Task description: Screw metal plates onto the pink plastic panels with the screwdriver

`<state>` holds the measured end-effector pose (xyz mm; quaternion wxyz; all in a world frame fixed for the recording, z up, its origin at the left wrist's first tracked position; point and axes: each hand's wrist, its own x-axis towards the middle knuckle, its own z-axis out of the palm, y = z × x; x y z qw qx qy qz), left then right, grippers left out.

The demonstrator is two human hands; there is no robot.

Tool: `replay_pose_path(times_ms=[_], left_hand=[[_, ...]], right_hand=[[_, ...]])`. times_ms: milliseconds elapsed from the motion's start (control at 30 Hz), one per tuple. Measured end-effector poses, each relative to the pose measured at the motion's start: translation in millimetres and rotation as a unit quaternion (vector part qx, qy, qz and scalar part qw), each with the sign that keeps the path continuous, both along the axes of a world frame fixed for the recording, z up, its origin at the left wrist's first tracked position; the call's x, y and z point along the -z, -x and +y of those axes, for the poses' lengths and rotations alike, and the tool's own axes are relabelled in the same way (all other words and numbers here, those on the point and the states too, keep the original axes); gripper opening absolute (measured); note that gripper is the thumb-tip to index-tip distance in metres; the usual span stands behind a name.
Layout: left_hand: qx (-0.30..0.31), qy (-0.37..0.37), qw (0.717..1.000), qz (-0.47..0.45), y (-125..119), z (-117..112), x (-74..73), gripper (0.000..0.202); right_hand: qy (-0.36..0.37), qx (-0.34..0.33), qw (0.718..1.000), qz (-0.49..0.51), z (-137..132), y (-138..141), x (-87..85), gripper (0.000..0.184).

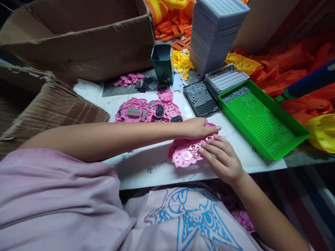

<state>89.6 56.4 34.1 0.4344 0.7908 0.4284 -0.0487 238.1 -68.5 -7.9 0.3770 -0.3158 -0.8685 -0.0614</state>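
Fingertips of the right hand (223, 160) spread flat and slightly curled on the near edge of a pink plastic shell (187, 151), pressing rather than gripping; nothing closed inside the fingers; left hand (199, 127) laid palm down over the far edge of the same shell, fingers straight and together, resting on it, likewise closed around nothing. Shell glossy, moulded, lobed in outline, with a round ribbed grille and several small shiny studs on its upper face; lying flat on the white paper-covered table (146, 167) near its front edge, directly before the body.

Further out, a cluster of similar pink shells (149, 111), perhaps five or six, hard to count where they overlap, each carrying grey or black rectangular plates; one more pink shell (164, 93) apart behind them; a loose heap of small pink bits (128, 79) and dark flat pieces (145, 84) beyond. One green square plastic cup (162, 62), upright; one green perforated tray (261, 122) with silvery screws at its far end; one black grid tray (200, 97) beside it, touching; a tall stack of grey trays (214, 35); yellow small parts (181, 64); two creased cardboard boxes (78, 38) at left.
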Motion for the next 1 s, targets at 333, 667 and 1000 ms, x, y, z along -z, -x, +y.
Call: replay_pose_path(times_ms=[333,667,1000], left_hand=[[0.011,0.012,1.000,-0.023,-1,2,-0.7,0.061],[-0.012,-0.005,1.000,0.009,-3,3,0.8,0.061],[-0.035,-0.014,0.999,0.024,-3,1,-0.7,0.059]], right_hand=[[0.012,-0.040,0.999,0.019,-12,-5,-8.6,0.026],[0.041,0.005,0.998,0.047,-52,-40,10.9,0.037],[0.051,0.046,0.997,0.037,-53,-61,20.0,0.056]])
